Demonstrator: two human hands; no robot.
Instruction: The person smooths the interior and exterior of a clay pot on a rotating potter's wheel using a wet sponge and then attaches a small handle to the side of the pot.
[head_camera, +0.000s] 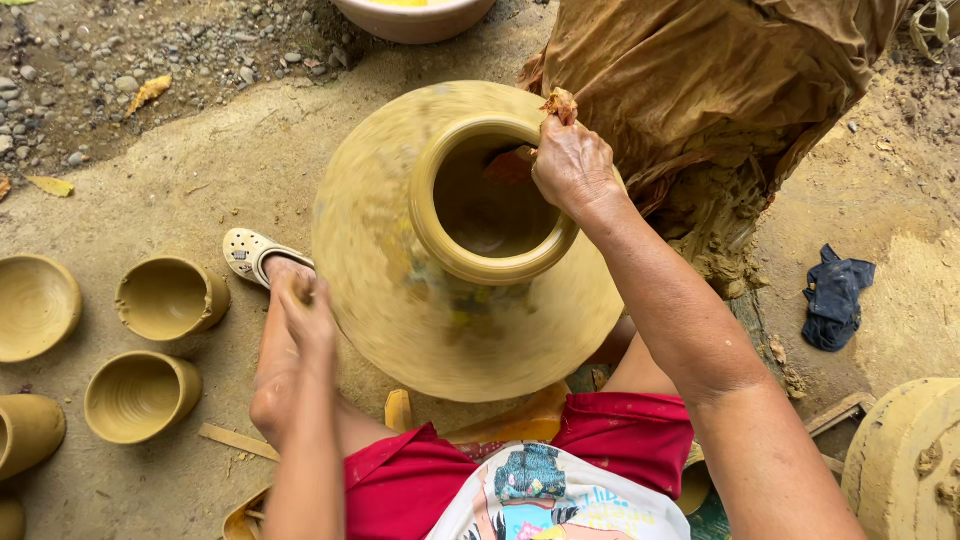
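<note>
clay pot (470, 300) sat btwn the person's knees, wide-bodied, blurred w/ spin, mouth up. right hand (572, 165) was pinched on the rim (440, 240) at its far right side, fingers closed on a small brownish scrap (560, 103), thumb side inside the mouth. left hand (308, 312) lay just left of the pot on the raised knee; can't tell its grip. further left of that hand stood small clay cups (170, 297).
</note>
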